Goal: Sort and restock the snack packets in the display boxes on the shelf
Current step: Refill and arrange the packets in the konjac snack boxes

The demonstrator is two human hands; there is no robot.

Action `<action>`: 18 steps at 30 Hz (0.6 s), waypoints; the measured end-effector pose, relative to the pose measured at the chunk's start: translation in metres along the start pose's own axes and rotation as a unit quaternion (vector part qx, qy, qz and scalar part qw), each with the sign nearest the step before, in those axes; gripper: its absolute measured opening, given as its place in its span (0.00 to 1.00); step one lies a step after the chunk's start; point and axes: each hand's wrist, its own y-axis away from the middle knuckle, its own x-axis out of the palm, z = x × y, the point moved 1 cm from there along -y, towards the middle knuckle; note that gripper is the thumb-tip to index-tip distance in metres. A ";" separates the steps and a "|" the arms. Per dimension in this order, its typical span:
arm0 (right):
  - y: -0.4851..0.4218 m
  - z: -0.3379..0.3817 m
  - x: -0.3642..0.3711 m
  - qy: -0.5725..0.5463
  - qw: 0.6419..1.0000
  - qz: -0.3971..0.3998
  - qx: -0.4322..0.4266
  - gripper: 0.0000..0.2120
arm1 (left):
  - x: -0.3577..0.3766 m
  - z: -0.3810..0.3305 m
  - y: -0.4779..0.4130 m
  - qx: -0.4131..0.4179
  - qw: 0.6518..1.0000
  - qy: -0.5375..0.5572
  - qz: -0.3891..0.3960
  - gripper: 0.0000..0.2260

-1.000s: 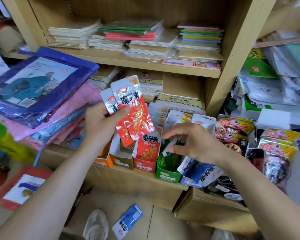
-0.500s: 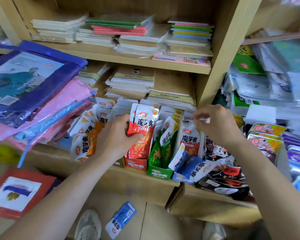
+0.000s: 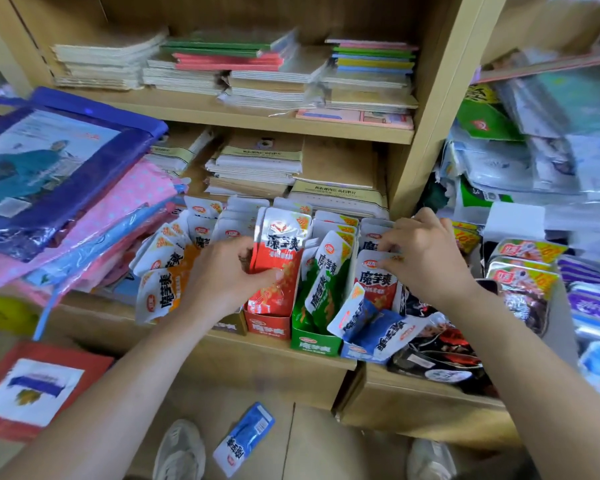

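Vs 1 s ago, our left hand [image 3: 227, 275] has brought the red pkts [image 3: 279, 247] down into the red box [image 3: 267, 326] on the shelf, fingers curled round them. Our right hand [image 3: 430, 258] now pinches the red-white pkt [image 3: 374, 282] by its top, right of the green box [image 3: 314, 345]. Blue pkts [image 3: 368, 320] spill across its front. Orange pkts [image 3: 167, 292] lean loose at left, and a stray blue pkt [image 3: 245, 438] lies on the floor.

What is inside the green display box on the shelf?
Green snack packets stand in the green display box. Its front wall hides their lower ends, and the front packets cover whatever is behind.
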 end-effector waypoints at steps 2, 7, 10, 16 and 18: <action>0.001 -0.002 -0.006 -0.043 0.999 -0.014 0.001 0.09 | 0.000 -0.003 0.000 0.009 1.000 -0.011 -0.006 0.12; -0.002 -0.009 -0.023 -0.160 0.984 -0.070 0.043 0.01 | -0.003 -0.013 0.001 0.042 0.989 0.028 -0.138 0.23; -0.001 -0.015 -0.035 -0.239 0.963 -0.092 0.084 0.02 | -0.001 -0.025 0.000 0.092 0.978 0.052 -0.181 0.19; 0.007 -0.032 -0.056 -0.356 0.930 -0.064 0.073 0.03 | 0.018 -0.046 -0.007 0.177 0.969 0.106 -0.133 0.10; 0.011 -0.038 -0.058 -0.361 0.928 -0.062 0.064 0.04 | 0.027 -0.053 -0.014 0.194 0.970 0.110 -0.095 0.08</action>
